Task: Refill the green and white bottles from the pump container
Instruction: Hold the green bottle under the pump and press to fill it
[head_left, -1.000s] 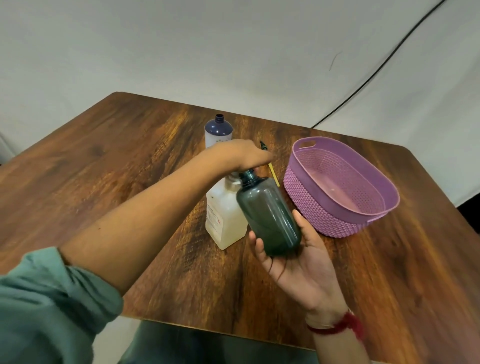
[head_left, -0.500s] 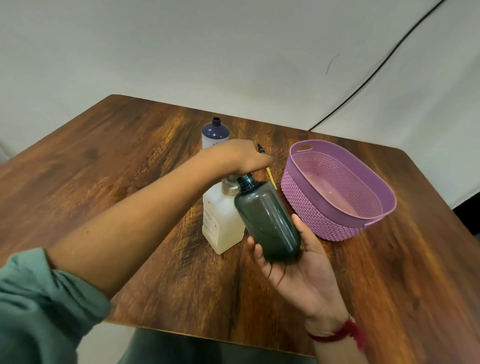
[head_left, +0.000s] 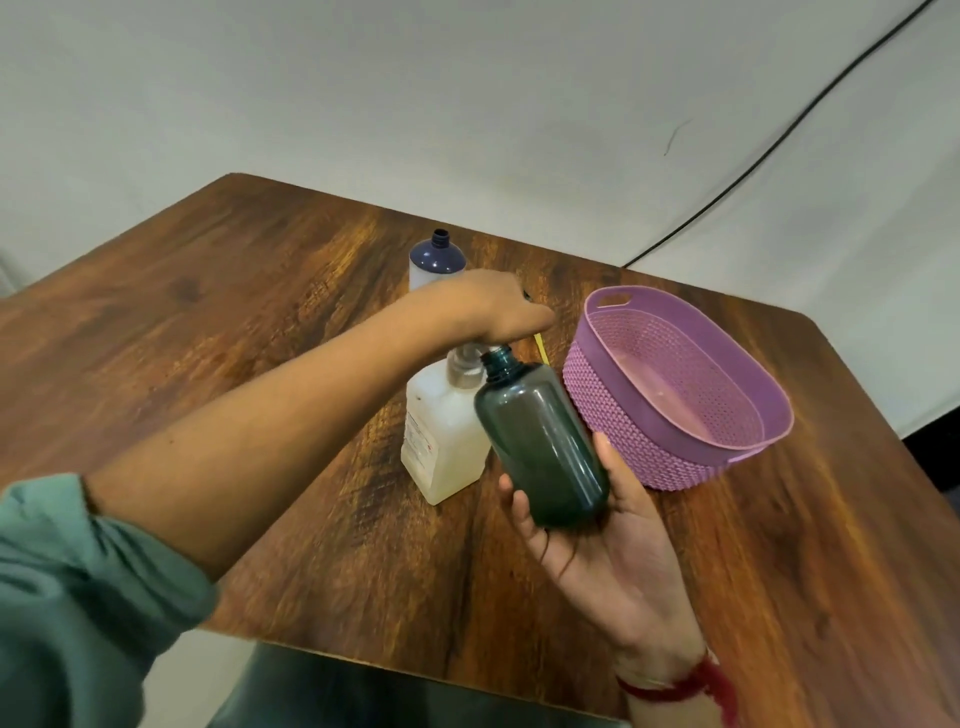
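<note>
On the table (head_left: 208, 338), work at centre. At 2 o'clock of centre: purple basket (head_left: 613, 410), just beside the work, apparently not touching it. At centre: pump container (head_left: 441, 441), upright, pale contents. Just at its 3 o'clock: green bottle (head_left: 540, 441), lifted clear of the table, tilted with the mouth toward 11 o'clock, close under the hidden spout. At 12 o'clock, behind the pump container: white bottle (head_left: 435, 260), upright, uncapped, not yet served.

Left hand (head_left: 483, 306): grip spread over the pump head, fingers reaching toward 3 o'clock, pressing down; underside hidden. Right hand (head_left: 613, 545): grip wrapped round the lower body of the green bottle, thumb on the 3 o'clock side, fingers on the 9 o'clock side.

Press straight down along the pump axis; avoid side load, likely to tip the container. Complete each stroke, then release slowly. Hold the bottle mouth steady under the spout throughout. Reduce tilt with rising level to prevent spillage. Fill level not readable through the dark wall. Keep clear of the yellow pen (head_left: 540, 345) at 1 o'clock.
</note>
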